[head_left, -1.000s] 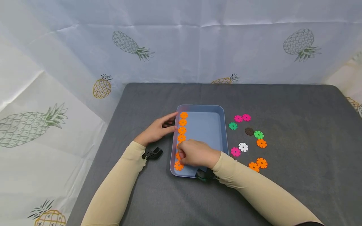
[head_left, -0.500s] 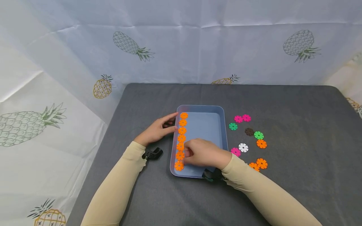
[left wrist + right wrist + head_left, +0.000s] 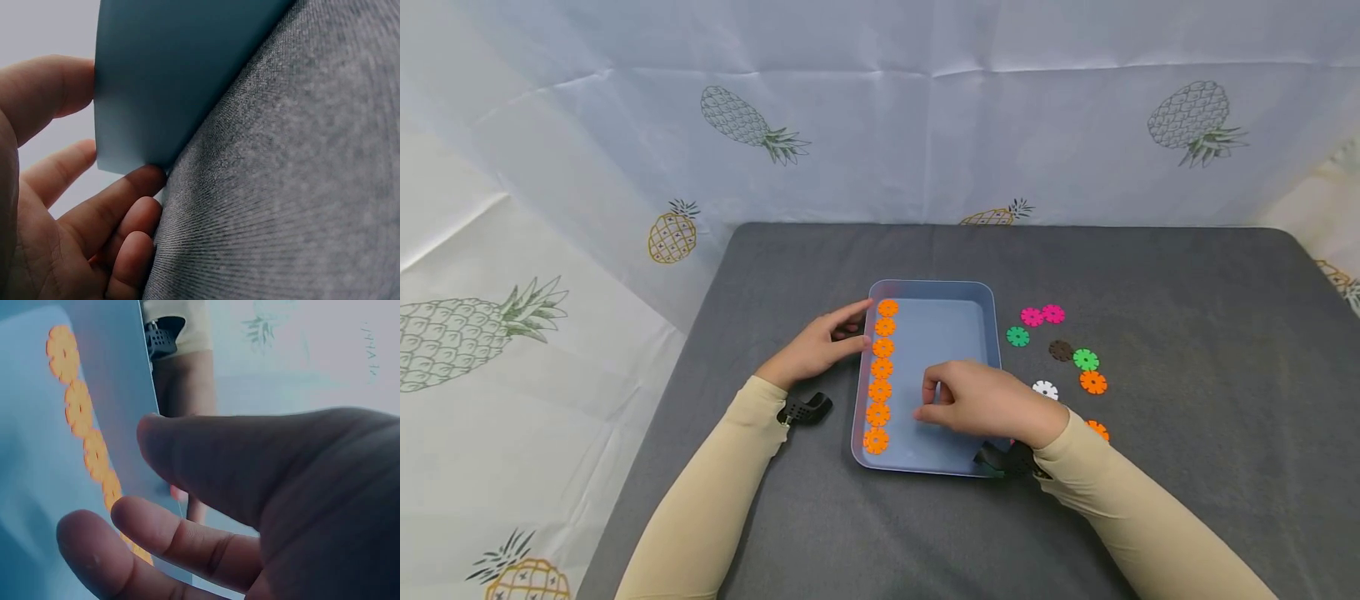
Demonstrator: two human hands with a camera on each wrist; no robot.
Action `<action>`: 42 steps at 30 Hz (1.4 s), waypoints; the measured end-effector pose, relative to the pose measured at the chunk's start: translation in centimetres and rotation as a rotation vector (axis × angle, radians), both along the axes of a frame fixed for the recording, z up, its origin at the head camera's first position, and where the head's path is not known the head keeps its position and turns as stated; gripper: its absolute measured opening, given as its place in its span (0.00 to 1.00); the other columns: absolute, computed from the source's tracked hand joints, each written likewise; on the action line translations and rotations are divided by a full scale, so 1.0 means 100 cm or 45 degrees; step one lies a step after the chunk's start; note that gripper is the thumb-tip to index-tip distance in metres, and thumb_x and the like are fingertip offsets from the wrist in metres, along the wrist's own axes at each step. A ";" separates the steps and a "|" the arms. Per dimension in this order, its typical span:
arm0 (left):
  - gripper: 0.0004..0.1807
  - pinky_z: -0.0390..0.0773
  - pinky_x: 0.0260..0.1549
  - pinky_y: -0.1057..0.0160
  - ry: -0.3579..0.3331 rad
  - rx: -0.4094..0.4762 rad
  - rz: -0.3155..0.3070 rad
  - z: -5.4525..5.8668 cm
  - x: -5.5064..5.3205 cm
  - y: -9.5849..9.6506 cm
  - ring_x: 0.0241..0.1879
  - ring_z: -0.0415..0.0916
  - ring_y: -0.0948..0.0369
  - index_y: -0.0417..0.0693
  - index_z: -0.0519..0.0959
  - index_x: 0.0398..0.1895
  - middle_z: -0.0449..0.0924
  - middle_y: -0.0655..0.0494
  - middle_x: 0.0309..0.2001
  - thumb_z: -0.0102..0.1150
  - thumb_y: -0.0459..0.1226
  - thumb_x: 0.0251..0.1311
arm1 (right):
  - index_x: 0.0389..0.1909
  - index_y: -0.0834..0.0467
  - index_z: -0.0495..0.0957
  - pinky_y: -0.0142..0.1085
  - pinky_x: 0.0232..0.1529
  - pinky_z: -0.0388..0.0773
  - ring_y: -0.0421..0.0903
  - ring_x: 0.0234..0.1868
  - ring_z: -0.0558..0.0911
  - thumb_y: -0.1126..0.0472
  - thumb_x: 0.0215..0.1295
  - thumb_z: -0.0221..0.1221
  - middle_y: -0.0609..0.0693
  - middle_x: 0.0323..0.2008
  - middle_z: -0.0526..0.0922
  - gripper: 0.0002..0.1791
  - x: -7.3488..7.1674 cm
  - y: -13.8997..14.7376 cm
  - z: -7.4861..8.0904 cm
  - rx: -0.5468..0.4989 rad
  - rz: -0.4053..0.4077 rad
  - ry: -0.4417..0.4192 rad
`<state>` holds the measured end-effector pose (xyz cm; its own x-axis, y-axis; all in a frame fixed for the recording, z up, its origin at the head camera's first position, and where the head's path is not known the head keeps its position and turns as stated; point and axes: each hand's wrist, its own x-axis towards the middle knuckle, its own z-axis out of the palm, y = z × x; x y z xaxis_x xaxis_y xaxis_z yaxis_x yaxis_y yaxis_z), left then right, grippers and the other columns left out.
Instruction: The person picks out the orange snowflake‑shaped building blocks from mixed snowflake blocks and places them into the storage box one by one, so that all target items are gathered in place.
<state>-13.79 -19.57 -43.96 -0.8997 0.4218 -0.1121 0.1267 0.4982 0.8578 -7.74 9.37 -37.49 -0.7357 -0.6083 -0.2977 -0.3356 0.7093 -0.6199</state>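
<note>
A blue rectangular tray [image 3: 951,350] lies on the grey table, with a column of several orange notched discs [image 3: 881,367] along its left side. My left hand [image 3: 812,348] touches the tray's left wall; in the left wrist view the thumb and fingertips [image 3: 147,180] meet the blue wall [image 3: 150,81] from outside. Over the tray's right half hovers my right hand [image 3: 985,404], thumb and fingers apart with nothing between them. The right wrist view shows the gap between its thumb [image 3: 181,440] and fingers, with the orange discs [image 3: 78,408] beyond.
Right of the tray lie loose notched discs: two pink [image 3: 1042,315], a dark green [image 3: 1018,336], a brown [image 3: 1061,350], a light green [image 3: 1086,359], an orange [image 3: 1093,382] and a white [image 3: 1045,390]. Another orange disc [image 3: 1097,429] shows partly behind my right sleeve.
My right hand has moved right, off the column of orange discs, uncovering the lower ones. It now overlaps the nearer loose discs. My left hand has stayed at the tray wall.
</note>
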 end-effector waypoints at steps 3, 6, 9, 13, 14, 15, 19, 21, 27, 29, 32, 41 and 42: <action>0.37 0.71 0.67 0.43 -0.004 0.001 -0.005 0.000 0.000 0.000 0.69 0.70 0.45 0.53 0.62 0.83 0.68 0.42 0.75 0.62 0.42 0.74 | 0.30 0.48 0.80 0.37 0.24 0.72 0.40 0.20 0.74 0.50 0.67 0.70 0.42 0.18 0.77 0.11 0.001 0.010 0.000 -0.015 -0.027 0.022; 0.36 0.71 0.67 0.43 -0.008 0.004 -0.005 0.000 0.001 0.001 0.69 0.69 0.45 0.53 0.62 0.83 0.68 0.42 0.75 0.62 0.42 0.74 | 0.30 0.48 0.80 0.36 0.23 0.72 0.40 0.19 0.74 0.51 0.68 0.70 0.42 0.18 0.77 0.11 0.002 0.020 -0.001 -0.030 -0.050 0.025; 0.37 0.70 0.67 0.43 -0.009 0.005 -0.003 0.000 0.001 0.001 0.69 0.69 0.45 0.53 0.63 0.83 0.68 0.43 0.75 0.62 0.42 0.74 | 0.29 0.49 0.79 0.36 0.22 0.72 0.40 0.18 0.74 0.51 0.68 0.70 0.41 0.18 0.76 0.11 0.004 0.029 -0.001 -0.043 -0.069 0.019; 0.36 0.70 0.67 0.43 -0.005 0.005 -0.005 0.000 0.001 -0.001 0.69 0.69 0.45 0.53 0.63 0.83 0.68 0.42 0.75 0.62 0.41 0.74 | 0.30 0.49 0.80 0.36 0.22 0.72 0.41 0.17 0.74 0.51 0.69 0.69 0.41 0.18 0.77 0.11 0.004 0.041 0.000 -0.071 -0.075 0.024; 0.36 0.70 0.67 0.43 -0.003 0.004 -0.005 0.001 0.001 -0.001 0.69 0.69 0.45 0.53 0.63 0.83 0.69 0.42 0.75 0.62 0.41 0.74 | 0.30 0.50 0.80 0.36 0.22 0.73 0.41 0.17 0.74 0.50 0.69 0.69 0.41 0.19 0.77 0.11 0.003 0.043 0.001 -0.076 -0.075 0.026; 0.36 0.70 0.67 0.43 0.001 0.002 -0.007 0.001 0.001 -0.001 0.69 0.70 0.44 0.52 0.63 0.83 0.69 0.42 0.75 0.62 0.41 0.74 | 0.31 0.50 0.81 0.36 0.23 0.73 0.41 0.17 0.74 0.50 0.70 0.69 0.41 0.19 0.77 0.11 0.003 0.045 0.002 -0.072 -0.080 0.029; 0.36 0.70 0.67 0.44 0.007 0.002 -0.007 0.001 0.001 -0.002 0.69 0.70 0.45 0.51 0.63 0.83 0.69 0.41 0.75 0.62 0.40 0.74 | 0.32 0.50 0.81 0.36 0.24 0.72 0.41 0.19 0.74 0.48 0.70 0.68 0.42 0.20 0.77 0.12 0.000 0.056 0.004 -0.065 -0.103 0.025; 0.36 0.70 0.67 0.44 0.011 0.001 -0.008 0.001 0.001 -0.001 0.69 0.70 0.45 0.51 0.63 0.83 0.69 0.41 0.74 0.62 0.40 0.74 | 0.31 0.50 0.80 0.35 0.25 0.72 0.41 0.20 0.74 0.49 0.70 0.68 0.42 0.21 0.77 0.12 -0.001 0.062 0.004 -0.074 -0.113 0.038; 0.36 0.70 0.67 0.44 0.004 0.010 -0.003 0.001 0.001 0.000 0.69 0.70 0.45 0.51 0.63 0.83 0.68 0.42 0.75 0.62 0.41 0.74 | 0.28 0.50 0.78 0.33 0.26 0.71 0.40 0.22 0.73 0.52 0.70 0.69 0.41 0.22 0.76 0.13 -0.001 0.082 0.005 -0.107 -0.148 0.107; 0.36 0.70 0.67 0.44 0.003 0.017 -0.004 0.001 0.001 0.000 0.69 0.70 0.45 0.51 0.63 0.83 0.68 0.42 0.75 0.62 0.40 0.74 | 0.27 0.50 0.78 0.34 0.27 0.72 0.40 0.23 0.73 0.52 0.70 0.69 0.41 0.22 0.77 0.14 -0.001 0.089 0.005 -0.089 -0.171 0.115; 0.36 0.71 0.67 0.44 0.005 0.018 -0.002 0.001 0.001 0.000 0.69 0.70 0.45 0.51 0.63 0.83 0.69 0.42 0.75 0.62 0.40 0.74 | 0.29 0.51 0.79 0.34 0.28 0.72 0.41 0.24 0.74 0.51 0.71 0.68 0.42 0.24 0.78 0.13 -0.001 0.100 0.004 -0.057 -0.203 0.097; 0.36 0.71 0.67 0.44 0.027 0.016 -0.016 0.001 0.002 0.000 0.69 0.70 0.45 0.49 0.62 0.83 0.69 0.41 0.75 0.62 0.40 0.74 | 0.36 0.53 0.82 0.36 0.26 0.71 0.43 0.28 0.73 0.51 0.72 0.67 0.43 0.28 0.78 0.11 -0.007 0.134 -0.004 0.033 -0.313 0.109; 0.36 0.71 0.67 0.45 0.027 0.020 -0.014 0.001 0.002 0.000 0.68 0.70 0.45 0.49 0.62 0.82 0.69 0.41 0.75 0.62 0.40 0.74 | 0.37 0.54 0.82 0.36 0.27 0.71 0.43 0.28 0.73 0.50 0.73 0.67 0.44 0.29 0.79 0.11 -0.008 0.138 -0.005 0.050 -0.325 0.111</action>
<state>-13.62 -19.57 -43.88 -0.8973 0.4330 -0.0859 0.1505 0.4829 0.8626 -8.57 23.16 -37.99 -0.8876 -0.3890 -0.2464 -0.1935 0.8007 -0.5670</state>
